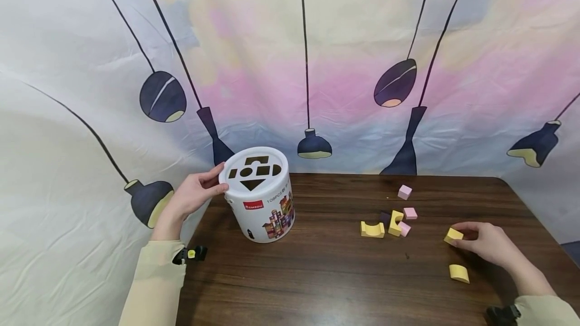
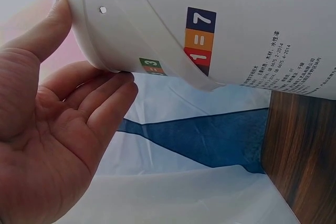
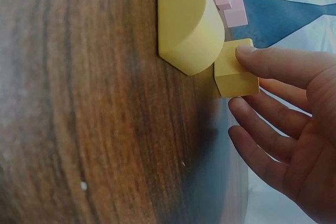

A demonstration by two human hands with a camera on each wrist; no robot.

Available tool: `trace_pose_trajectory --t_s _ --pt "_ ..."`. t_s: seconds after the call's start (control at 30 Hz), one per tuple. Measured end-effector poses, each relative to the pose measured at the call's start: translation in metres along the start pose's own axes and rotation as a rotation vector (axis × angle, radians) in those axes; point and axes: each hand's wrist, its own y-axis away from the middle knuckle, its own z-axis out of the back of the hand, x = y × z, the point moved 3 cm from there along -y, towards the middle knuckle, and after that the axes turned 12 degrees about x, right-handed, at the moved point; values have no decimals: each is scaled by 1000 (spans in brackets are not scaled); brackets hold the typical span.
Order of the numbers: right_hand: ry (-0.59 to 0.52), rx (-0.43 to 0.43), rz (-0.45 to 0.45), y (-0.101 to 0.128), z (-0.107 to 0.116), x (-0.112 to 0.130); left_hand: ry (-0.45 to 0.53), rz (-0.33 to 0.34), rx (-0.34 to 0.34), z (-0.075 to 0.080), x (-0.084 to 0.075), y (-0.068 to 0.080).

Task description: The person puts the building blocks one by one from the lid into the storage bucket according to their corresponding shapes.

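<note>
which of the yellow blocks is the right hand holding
The small yellow cube, pinched by the right hand at the table's right side. The half-round yellow block lies loose nearer the person; two arch blocks sit further left.

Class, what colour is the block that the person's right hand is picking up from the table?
Yellow. The block shows best in the right wrist view.

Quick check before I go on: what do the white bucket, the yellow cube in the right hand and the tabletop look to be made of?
White bucket: smooth, slightly glossy wall with printed pictures and a riveted band; likely plastic or coated card.
Yellow cube: matt, evenly coloured, crisp edges; probably painted wood, though foam is possible.
Tabletop: dark wood grain with a flat sheen; laminate or veneer, cannot tell which.
</note>
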Motion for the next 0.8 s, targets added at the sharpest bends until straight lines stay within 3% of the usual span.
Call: trace_pose_trajectory --t_s 0.8 --pt "25 -5 54 2 5 6 -21 -7 0 -1 0 1"
